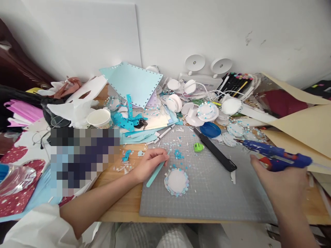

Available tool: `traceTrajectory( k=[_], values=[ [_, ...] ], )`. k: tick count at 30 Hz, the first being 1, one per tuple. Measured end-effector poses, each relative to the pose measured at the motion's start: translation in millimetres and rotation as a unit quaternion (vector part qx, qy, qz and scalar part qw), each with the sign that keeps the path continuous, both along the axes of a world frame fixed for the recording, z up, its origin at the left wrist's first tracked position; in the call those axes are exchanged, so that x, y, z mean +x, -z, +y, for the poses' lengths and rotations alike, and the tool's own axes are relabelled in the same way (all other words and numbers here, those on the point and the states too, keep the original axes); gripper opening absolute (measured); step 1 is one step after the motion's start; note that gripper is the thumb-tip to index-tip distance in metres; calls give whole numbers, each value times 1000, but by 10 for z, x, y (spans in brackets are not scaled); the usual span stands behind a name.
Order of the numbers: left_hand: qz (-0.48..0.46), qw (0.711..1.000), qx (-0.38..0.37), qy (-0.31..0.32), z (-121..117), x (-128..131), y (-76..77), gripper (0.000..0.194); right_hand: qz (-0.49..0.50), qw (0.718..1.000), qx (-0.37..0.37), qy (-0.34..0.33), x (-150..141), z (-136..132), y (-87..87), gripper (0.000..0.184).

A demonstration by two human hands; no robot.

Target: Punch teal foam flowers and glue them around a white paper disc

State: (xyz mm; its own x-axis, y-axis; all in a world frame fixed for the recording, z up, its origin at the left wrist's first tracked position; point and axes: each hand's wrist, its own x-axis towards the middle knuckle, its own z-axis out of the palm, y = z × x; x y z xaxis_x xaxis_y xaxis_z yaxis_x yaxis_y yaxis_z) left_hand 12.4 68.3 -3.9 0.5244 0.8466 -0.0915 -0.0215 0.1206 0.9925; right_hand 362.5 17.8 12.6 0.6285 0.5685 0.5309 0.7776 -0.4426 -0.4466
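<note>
My left hand [155,162] rests over the left part of the grey cutting mat [207,199], its fingers pinched on a slim teal stick-like tool [152,178]. Just right of it lies a white paper disc [177,181], ringed with small blue and pinkish stars. Loose blue star cut-outs [178,154] are scattered beyond the disc, close to the fingertips. At the right, my right hand [281,182] grips a blue hot glue gun [281,156], held above the mat with its nozzle pointing left. The handle is mostly covered by the hand.
A black utility knife [216,150], green tape dispenser [199,147] and blue lid [210,129] lie on the mat. Behind stand white discs [173,103], a paper cup [98,119], markers [236,84] and a double-headed lamp [200,79]. Tan sheets [305,127] jut in from the right.
</note>
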Motion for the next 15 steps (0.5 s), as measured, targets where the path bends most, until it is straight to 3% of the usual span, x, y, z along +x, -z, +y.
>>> traceTrajectory(
  k=[3,7,11,15],
  values=[
    [5,1000,14,6,5,-1,-9,32,59,997,42,1,-142,145,-202,33],
    [16,1000,13,8,7,-3,-14,34,124,981,55,-139,-575,398,-339,22],
    [14,1000,12,8,2,-11,-3,34,180,939,31,-290,-983,530,-201,16],
    [21,1000,11,18,1,-21,-8,34,189,926,6,-328,-1142,504,60,15]
  ],
)
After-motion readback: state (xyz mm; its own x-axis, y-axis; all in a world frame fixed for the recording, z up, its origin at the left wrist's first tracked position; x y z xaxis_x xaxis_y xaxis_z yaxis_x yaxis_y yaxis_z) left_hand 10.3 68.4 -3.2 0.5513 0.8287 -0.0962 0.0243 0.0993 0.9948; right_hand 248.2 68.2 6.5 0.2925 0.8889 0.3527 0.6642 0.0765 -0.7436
